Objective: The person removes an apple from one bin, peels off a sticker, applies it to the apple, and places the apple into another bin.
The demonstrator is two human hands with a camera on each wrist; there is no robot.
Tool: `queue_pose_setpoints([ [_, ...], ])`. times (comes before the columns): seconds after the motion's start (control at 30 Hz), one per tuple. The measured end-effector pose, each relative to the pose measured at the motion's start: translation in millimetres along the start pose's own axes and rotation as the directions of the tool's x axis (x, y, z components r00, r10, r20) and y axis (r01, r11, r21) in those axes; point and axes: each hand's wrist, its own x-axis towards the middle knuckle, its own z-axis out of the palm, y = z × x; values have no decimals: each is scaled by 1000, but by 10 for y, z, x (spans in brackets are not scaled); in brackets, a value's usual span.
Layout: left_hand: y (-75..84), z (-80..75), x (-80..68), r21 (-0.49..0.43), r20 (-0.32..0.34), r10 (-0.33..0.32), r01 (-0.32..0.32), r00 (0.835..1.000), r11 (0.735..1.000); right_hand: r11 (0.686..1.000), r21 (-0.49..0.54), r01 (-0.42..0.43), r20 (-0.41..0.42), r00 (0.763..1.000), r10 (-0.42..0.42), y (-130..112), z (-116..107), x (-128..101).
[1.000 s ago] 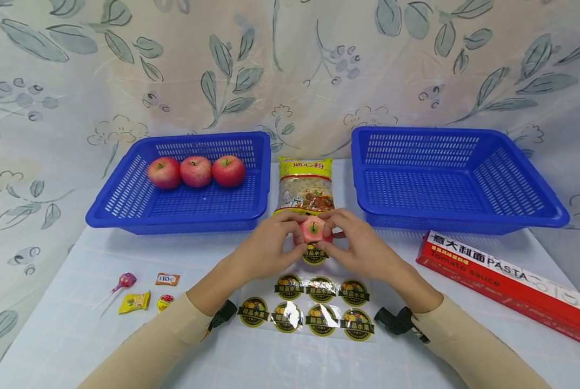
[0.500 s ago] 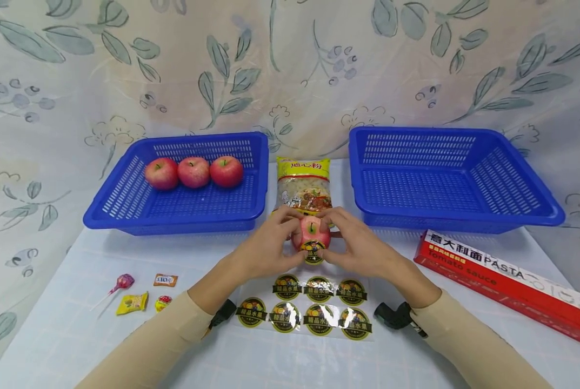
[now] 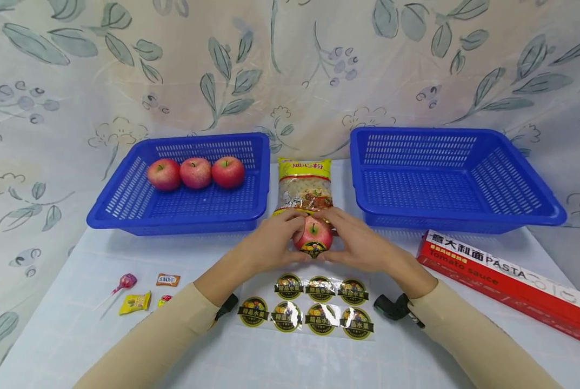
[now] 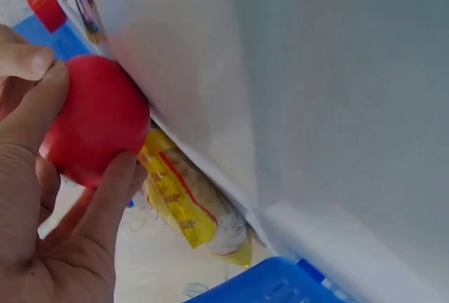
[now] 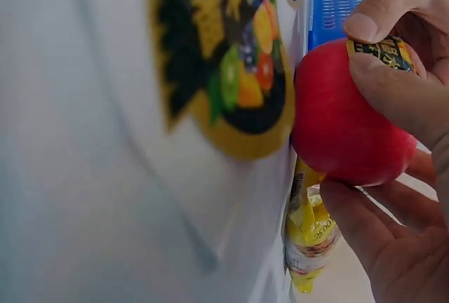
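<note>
A red apple is held between both hands at the middle of the table, its stem facing up. On its near side is a round black-and-gold sticker, also visible on the apple in the right wrist view. My left hand grips the apple from the left, fingers curled behind and thumb at the sticker's edge. From the right, my right hand holds it likewise, thumb by the sticker. A clear sheet of several matching stickers lies just in front of the hands.
Behind the hands lies a yellow pasta bag. A blue basket at left holds three apples; another blue basket stands right. A red pasta box lies right, wrapped candies and a lollipop left.
The apple has tipped slightly, so its sticker has gone from its near face toward the lower edge. Both thumbs have moved outward along the sticker and lie flatter against it.
</note>
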Motion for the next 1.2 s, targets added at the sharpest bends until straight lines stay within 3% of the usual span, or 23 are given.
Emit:
queue_pose_setpoints([
  [0.4,-102,-15,32,-17,-21,21,-21,1000,1000,999,19,-47,40,998,47,37,5,41],
  [0.6,-102,-35,25,-32,19,47,-46,999,998,999,0,-43,28,999,43,36,4,36],
  [0.7,-94,-61,23,-106,45,45,-40,998,994,999,21,-31,28,999,30,24,-31,6],
  [0.87,-65,-112,33,-340,96,-35,66,995,938,987,123,-99,56,994,93,-73,-247,-165],
  [0.9,-57,-116,46,-359,101,-49,83,994,930,983,138,-119,64,992,111,-99,-304,-210],
  [1.07,23,-98,191,-333,111,-59,93,992,938,973,171,-152,85,987,139,-203,-612,-429],
  [1.2,145,-55,374,-394,120,-33,78,992,916,970,179,-163,90,985,149,-239,-906,-557],
])
